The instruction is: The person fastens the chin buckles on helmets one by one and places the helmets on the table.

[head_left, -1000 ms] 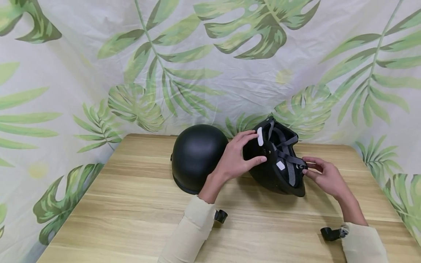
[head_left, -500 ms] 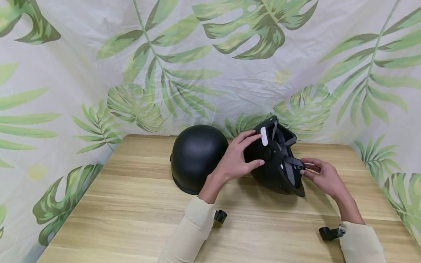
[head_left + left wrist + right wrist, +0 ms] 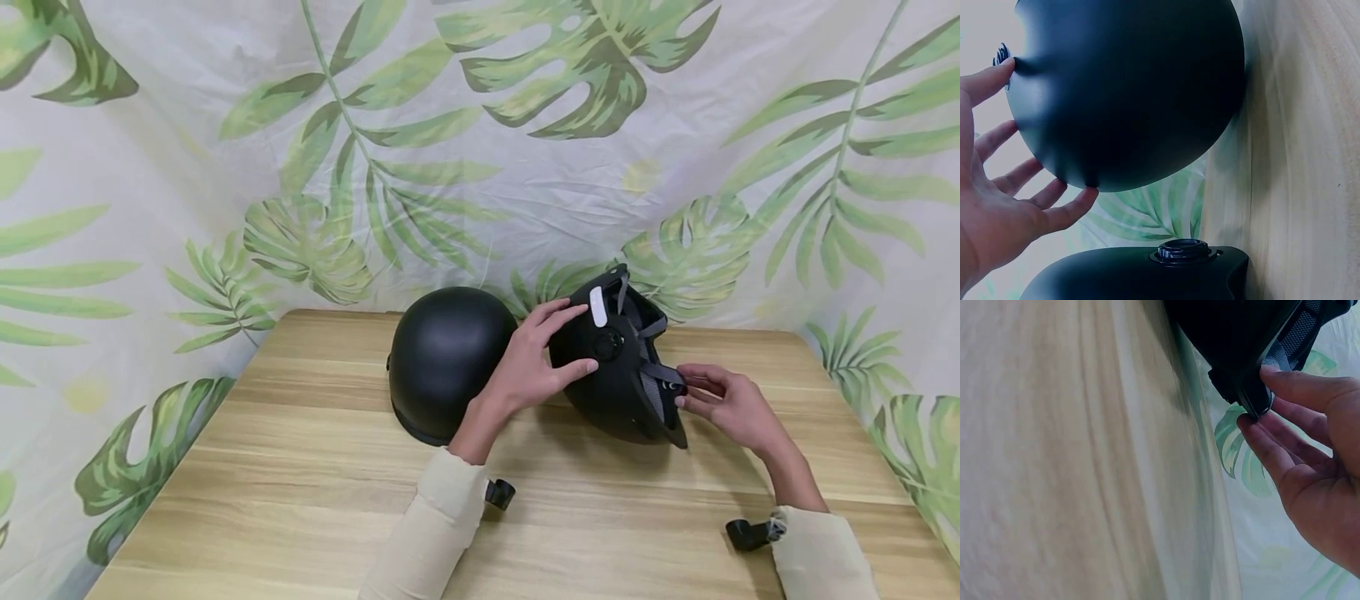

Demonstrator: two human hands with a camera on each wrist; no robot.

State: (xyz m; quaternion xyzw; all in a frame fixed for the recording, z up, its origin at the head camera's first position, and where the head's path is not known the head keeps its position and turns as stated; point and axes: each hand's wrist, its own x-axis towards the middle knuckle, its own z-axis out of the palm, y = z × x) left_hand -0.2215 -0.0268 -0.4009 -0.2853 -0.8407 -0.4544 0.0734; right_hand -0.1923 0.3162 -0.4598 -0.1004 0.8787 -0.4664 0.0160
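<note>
A black helmet lies tilted on its side on the table, its strapped inside facing right. A white label and a round dial show on its shell. My left hand rests spread fingertips and thumb against the shell's left side; in the left wrist view the fingers are fairly straight and apart. With thumb and fingers, my right hand pinches the helmet's rim near the grey strap. The right wrist view shows the thumb on the inner side of this rim. The helmet's far side is hidden.
A second black helmet stands dome-up just left of my left hand; a similar dial shows on it in the left wrist view. The wooden table ends at a leaf-patterned cloth behind.
The tilted helmet has turned so less of its inside and more of its outer shell, with the dial, shows. My right hand has shifted slightly left with the rim; the other helmet stays put.
</note>
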